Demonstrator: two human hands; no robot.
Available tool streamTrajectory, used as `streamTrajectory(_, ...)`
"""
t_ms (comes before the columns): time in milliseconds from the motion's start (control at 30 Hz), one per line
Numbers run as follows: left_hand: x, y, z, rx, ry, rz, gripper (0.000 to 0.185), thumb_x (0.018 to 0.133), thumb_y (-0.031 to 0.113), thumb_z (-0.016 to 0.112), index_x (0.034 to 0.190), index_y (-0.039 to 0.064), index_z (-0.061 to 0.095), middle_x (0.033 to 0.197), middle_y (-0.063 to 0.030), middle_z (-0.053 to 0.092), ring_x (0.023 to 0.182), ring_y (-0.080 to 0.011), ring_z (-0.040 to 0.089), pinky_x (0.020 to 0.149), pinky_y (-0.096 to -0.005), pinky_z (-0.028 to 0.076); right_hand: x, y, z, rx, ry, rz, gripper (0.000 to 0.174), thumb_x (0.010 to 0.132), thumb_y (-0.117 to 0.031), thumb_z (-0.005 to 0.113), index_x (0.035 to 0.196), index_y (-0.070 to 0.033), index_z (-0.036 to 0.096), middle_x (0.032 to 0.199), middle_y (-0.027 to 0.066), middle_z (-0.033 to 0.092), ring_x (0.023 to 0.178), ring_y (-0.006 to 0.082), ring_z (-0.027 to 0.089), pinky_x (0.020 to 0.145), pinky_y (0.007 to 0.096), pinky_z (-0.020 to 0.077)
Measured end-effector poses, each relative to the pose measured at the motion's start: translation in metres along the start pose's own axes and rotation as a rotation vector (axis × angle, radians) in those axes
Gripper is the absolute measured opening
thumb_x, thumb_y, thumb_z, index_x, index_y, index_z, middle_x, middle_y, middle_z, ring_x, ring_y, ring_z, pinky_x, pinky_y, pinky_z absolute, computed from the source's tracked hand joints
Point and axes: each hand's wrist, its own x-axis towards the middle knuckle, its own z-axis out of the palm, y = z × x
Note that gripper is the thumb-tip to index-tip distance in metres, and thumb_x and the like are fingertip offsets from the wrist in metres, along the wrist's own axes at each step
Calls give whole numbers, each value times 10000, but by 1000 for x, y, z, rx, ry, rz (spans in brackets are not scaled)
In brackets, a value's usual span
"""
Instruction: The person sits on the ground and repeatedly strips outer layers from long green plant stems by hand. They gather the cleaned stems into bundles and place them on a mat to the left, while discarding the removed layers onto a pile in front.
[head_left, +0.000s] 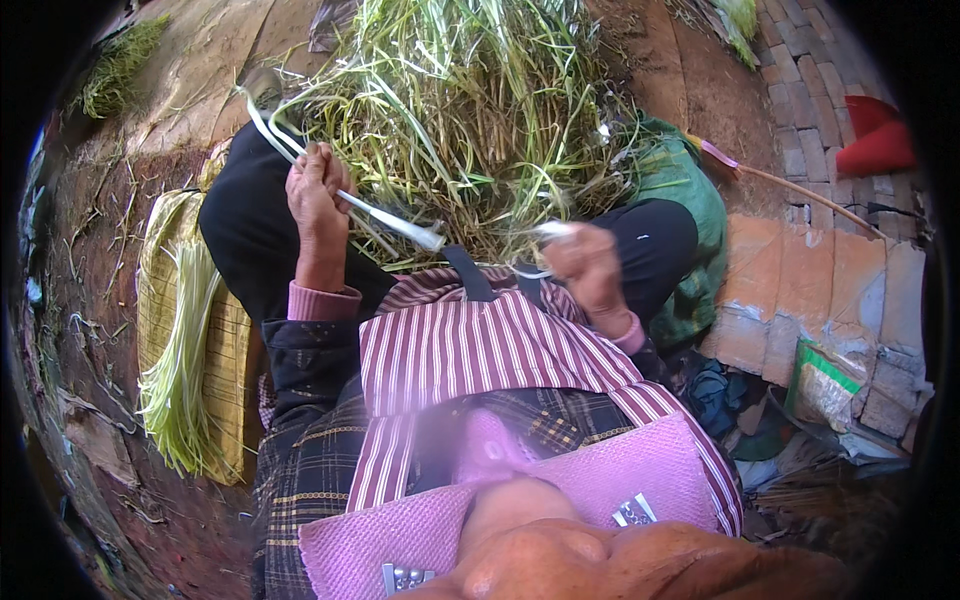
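My left hand is closed around a long pale stalk, which looks like a garlic or leek shoot. Its white thick end points toward my lap, and its thin leaves bend away past my left knee. On the other side, my right hand is blurred. Its fingers pinch a whitish strip, apart from the stalk. Just beyond both hands lies a large heap of green and yellowed leafy stalks. A bundle of clean pale-green stalks rests on a yellow woven sack to my left.
A green woven sack lies beside my right knee. Farther right are a thin wooden stick, a red object, bricks and a green-and-white packet. More greenery sits at the far left.
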Motion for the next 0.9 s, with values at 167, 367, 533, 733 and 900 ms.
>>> streamTrajectory(167,7,-28,-7,-19,-68,-49,211,992,231,443,850,83,497,503,38,303,420,-95,288,387,-249,279,22,23,-21,-1252,-24,117,272,904,-275,552,822,-21,607,736,40,556,649,163,535,624,339,448)
streamTrajectory(367,1,-37,-12,-105,109,-229,167,945,234,531,901,75,504,549,21,388,357,-56,271,293,-217,225,80,132,3,-1292,-47,580,230,819,-250,608,800,-22,584,795,129,606,720,253,588,702,412,469)
streamTrajectory(533,-2,-55,-4,272,64,-275,418,838,102,679,1153,-57,455,876,-163,652,371,-26,327,308,-182,260,66,109,13,-1080,-141,303,190,801,-206,613,875,-31,628,781,117,582,730,276,594,692,402,470)
streamTrajectory(733,-6,-52,-1,226,13,-246,308,768,31,709,975,-8,484,571,8,488,338,-48,347,287,-203,261,56,81,31,-900,-39,100,254,711,-150,631,904,12,600,810,156,555,757,329,587,680,387,475)
streamTrajectory(900,-14,-41,10,189,-74,-254,231,765,31,702,914,10,527,592,17,515,350,-37,361,307,-186,252,66,77,32,-897,-141,184,269,702,-165,631,892,21,593,773,168,567,698,307,581,659,377,462)
